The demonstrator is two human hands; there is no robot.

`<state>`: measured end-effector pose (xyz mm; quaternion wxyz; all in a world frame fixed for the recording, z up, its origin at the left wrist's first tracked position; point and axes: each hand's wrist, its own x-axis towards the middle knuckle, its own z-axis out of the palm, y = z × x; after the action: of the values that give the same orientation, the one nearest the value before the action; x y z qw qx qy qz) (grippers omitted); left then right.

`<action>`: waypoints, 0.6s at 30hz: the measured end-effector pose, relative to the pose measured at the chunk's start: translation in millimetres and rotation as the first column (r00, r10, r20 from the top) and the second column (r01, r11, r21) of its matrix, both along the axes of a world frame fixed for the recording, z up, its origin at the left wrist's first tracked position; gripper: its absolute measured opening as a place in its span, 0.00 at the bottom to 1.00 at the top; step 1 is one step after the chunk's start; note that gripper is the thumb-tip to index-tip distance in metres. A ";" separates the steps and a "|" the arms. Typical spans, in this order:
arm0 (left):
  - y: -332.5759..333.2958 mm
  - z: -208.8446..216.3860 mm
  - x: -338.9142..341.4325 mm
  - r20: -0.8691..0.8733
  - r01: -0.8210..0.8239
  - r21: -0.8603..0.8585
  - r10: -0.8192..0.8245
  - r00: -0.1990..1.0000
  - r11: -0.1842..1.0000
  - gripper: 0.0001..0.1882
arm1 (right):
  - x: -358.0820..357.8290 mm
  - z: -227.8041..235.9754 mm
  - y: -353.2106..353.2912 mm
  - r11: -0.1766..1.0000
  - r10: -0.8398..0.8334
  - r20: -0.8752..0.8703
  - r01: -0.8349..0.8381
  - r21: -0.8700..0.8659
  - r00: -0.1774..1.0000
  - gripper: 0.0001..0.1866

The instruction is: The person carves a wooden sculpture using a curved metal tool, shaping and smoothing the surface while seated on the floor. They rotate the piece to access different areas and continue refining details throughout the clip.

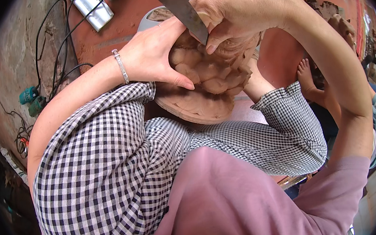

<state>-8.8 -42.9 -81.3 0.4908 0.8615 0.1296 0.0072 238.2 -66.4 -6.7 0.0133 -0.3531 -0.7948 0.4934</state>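
Observation:
A brown clay sculpture [213,76] with rounded, overlapping lobes stands on a round clay base [196,107] in front of my crossed legs. My left hand [157,52], with a bracelet at the wrist, lies against its left side, thumb and fingers spread apart. My right hand [228,16] arches over the far side, its fingers bent round the lower end of a flat metal blade [180,11]. The blade slants down from the top edge, its tip beside my right thumb at the clay. Some right fingertips are hidden behind the blade and hand.
Behind my left hand shows a grey rounded rim [146,21] with clay inside. A silver metal piece [94,11] and black cables [57,48] with green connectors [30,97] lie to the left on the red tiled floor [276,45]. A bare foot [307,79] and clay pieces [342,28] are at right.

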 end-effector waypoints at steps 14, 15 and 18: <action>28.1 74.0 46.9 0.392 -0.189 -0.430 0.371 0.842 0.883 0.15 | 22.1 -19.8 -6.5 0.956 -0.209 0.043 0.214 -0.199 0.977 0.26; 29.4 81.0 56.7 0.326 -0.224 -0.358 0.346 0.879 0.907 0.13 | 21.4 -15.6 -0.7 0.941 -0.189 0.200 0.235 -0.243 0.961 0.25; 30.3 73.7 68.0 0.347 -0.201 -0.254 0.283 0.894 0.946 0.10 | 18.4 -6.2 12.5 0.907 -0.067 0.506 0.264 -0.328 0.860 0.23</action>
<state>59.2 -12.6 -7.7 0.5905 0.7635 0.1391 0.2212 256.6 -53.9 -12.9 -0.2123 -0.5289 -0.6256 0.5328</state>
